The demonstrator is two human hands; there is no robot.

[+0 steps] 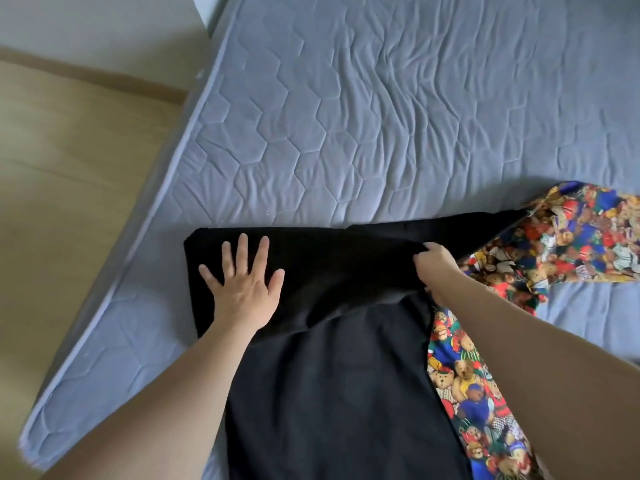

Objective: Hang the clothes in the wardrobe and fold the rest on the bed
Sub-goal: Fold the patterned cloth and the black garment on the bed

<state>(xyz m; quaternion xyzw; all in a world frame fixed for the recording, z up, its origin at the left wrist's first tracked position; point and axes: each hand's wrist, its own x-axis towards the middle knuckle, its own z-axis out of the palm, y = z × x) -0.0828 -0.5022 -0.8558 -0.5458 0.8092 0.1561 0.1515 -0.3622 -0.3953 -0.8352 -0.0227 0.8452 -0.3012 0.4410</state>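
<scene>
Two hands on the black garment (pixel 332 341) — left (pixel 242 285) pressing flat, right (pixel 434 268) pinching a fold.

Two bare arms reached forward from the lower edge.
The left hand (pixel 244 284) lay palm down, fingers straight and spread, pressing flat; the right hand (pixel 434 265) was curled, fingers pinching a fold of black garment (pixel 332 393); both forearms were bare.

Mattress (pixel 398 109): grey-blue quilted cover, hexagon stitching, creased, set at an angle across the view. Floor (pixel 69 202): light wood-look boards, left of the mattress. Wall (pixel 86 26): pale, plain, at upper left, meeting the floor along a darker skirting strip. Light: soft and even.
</scene>
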